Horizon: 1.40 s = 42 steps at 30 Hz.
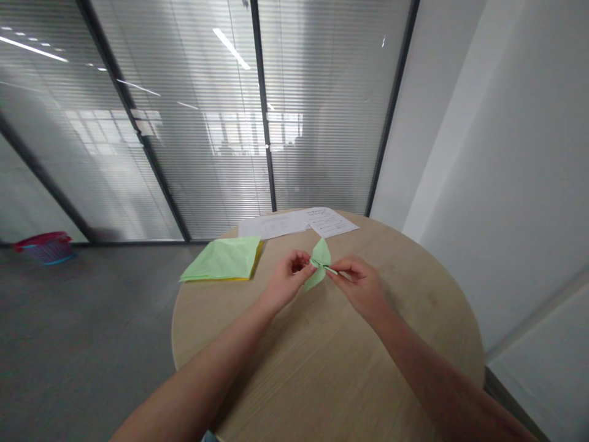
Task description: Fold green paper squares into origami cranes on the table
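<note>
Between my two hands, above the round wooden table (294, 356), is a light green folded paper figure (321, 252). One pointed flap rises from it and another hangs below. My left hand (291, 276) pinches its left side, thumb in front. On the other side, my right hand (358, 279) grips a narrow point of the paper between thumb and fingertips. Part of the folded middle is covered by my left thumb and fingers.
To the left on the table lies a stack of green paper (225, 258) with a yellow edge under it. White printed sheets (294, 222) rest at the far edge. A red and blue basket (50, 248) stands on the floor by the glass partition. A white wall (515, 184) rises at right.
</note>
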### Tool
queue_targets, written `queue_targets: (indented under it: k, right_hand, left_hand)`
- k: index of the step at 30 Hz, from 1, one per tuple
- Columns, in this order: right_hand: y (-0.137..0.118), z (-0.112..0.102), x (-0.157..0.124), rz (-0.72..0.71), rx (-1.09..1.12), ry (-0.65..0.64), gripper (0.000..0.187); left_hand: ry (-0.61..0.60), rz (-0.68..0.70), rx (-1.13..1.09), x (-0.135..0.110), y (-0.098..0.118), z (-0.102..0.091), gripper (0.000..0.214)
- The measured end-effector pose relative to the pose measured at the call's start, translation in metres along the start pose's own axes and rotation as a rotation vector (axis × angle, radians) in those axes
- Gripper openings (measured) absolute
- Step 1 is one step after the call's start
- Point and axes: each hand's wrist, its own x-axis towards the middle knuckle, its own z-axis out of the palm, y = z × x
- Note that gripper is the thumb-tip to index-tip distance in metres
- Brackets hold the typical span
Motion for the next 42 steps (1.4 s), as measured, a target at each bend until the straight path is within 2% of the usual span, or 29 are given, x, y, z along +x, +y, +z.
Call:
queue_targets:
  k: [3, 7, 9, 12, 14, 15, 18, 21, 24, 34, 42]
  right_hand:
    - [0.001, 0.000, 0.000, -0.007, 0.003, -0.018, 0.004]
    - [-0.001, 0.000, 0.002, 0.023, 0.062, -0.079, 0.002]
    - [-0.001, -0.001, 0.004, 0.159, 0.161, -0.050, 0.007]
    - [0.002, -0.001, 0.007, 0.524, 0.395, 0.021, 0.024]
    - [0.003, 0.000, 0.007, 0.718, 0.518, -0.043, 0.032]
    - [0.004, 0.000, 0.007, 0.767, 0.550, -0.092, 0.035]
    - [0.004, 0.002, 0.006, 0.739, 0.536, -0.165, 0.037]
    - [0.003, 0.003, 0.005, 0.645, 0.440, -0.173, 0.034]
    - [0.004, 0.002, 0.006, 0.611, 0.383, -0.156, 0.035]
    - [0.009, -0.003, 0.007, 0.634, 0.424, -0.118, 0.037]
    - [0.012, -0.005, 0.007, 0.665, 0.426, -0.154, 0.037]
  left_hand:
    - [-0.110, -0.053, 0.040, 0.000, -0.001, 0.000, 0.035]
    - [-0.120, -0.020, 0.043, -0.001, 0.002, -0.003, 0.039]
    - [-0.127, -0.031, 0.031, -0.002, 0.003, -0.004, 0.038]
    - [-0.145, -0.045, 0.029, -0.003, 0.005, -0.005, 0.037]
    - [-0.174, -0.053, 0.032, -0.004, 0.004, -0.004, 0.037]
    - [-0.199, -0.068, 0.037, -0.004, 0.004, -0.003, 0.038]
    - [-0.263, -0.132, 0.069, -0.006, 0.003, -0.001, 0.039]
    - [-0.283, -0.149, 0.089, -0.006, 0.002, 0.000, 0.039]
    - [-0.289, -0.142, 0.072, -0.006, 0.003, 0.000, 0.041]
    - [-0.321, -0.126, 0.127, -0.004, 0.003, -0.004, 0.041]
    - [-0.354, -0.130, 0.139, -0.004, 0.004, -0.006, 0.043]
